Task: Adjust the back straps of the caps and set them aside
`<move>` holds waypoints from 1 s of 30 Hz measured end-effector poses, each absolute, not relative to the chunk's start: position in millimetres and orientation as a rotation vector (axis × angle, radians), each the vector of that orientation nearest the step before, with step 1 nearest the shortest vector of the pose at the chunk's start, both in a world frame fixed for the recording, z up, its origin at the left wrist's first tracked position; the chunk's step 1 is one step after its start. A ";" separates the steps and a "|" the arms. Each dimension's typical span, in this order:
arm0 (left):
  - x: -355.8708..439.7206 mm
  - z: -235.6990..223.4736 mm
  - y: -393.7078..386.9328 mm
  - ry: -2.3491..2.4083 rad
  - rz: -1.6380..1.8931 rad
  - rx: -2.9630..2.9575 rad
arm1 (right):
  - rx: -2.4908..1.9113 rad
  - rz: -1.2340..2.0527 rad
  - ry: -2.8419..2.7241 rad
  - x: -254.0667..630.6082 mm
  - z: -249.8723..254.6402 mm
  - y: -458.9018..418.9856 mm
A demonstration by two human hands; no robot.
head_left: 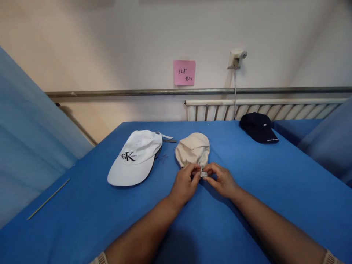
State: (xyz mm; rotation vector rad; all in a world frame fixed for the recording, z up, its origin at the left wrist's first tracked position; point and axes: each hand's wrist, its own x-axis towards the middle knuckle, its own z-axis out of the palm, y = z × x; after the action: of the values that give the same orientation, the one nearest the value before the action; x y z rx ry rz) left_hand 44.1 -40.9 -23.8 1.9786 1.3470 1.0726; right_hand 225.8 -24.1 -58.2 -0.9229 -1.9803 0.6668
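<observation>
A beige cap [193,146] lies in the middle of the blue-covered table, its back strap side toward me. At its near edge, a small silvery metal buckle [203,174] shows between my fingertips. My left hand [187,180] pinches the strap end just left of the buckle; the strap itself is mostly hidden by the fingers. From the other side, my right hand [221,179] grips the buckle between thumb and forefinger. Left of the beige cap rests a white cap [137,156] with black lettering, brim toward me, its loose strap pointing right.
A dark navy cap [258,126] sits at the table's far right. A thin stick [48,199] lies near the left edge. Behind the blue table [233,227] are a metal rail [143,92], a white radiator [214,110] and a plugged socket [235,59]. Blue curtains [30,139] hang at the sides.
</observation>
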 end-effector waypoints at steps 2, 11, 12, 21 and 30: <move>40.1 -21.2 -39.7 1.349 1.112 1.957 | -0.952 0.668 -1.947 227.3 -58.9 -23.5; 30.3 -9.5 -35.0 1.372 0.924 2.024 | -1.008 0.678 -1.768 229.9 -61.2 -22.5; 31.1 -10.8 -35.2 1.361 0.898 2.021 | -1.008 0.676 -1.766 229.7 -60.9 -22.6; 34.0 -23.0 -32.0 1.327 0.928 1.766 | -0.992 0.685 -1.835 230.0 -57.8 -22.1; 36.5 -17.6 -35.6 1.399 0.913 1.887 | -0.938 0.669 -1.966 230.6 -55.7 -22.8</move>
State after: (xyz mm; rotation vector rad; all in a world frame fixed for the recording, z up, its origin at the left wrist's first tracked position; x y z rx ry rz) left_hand 36.5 -35.6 -17.6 1.8874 1.3995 0.9133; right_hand 230.6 -22.8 -55.7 -0.9377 -1.9659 0.6688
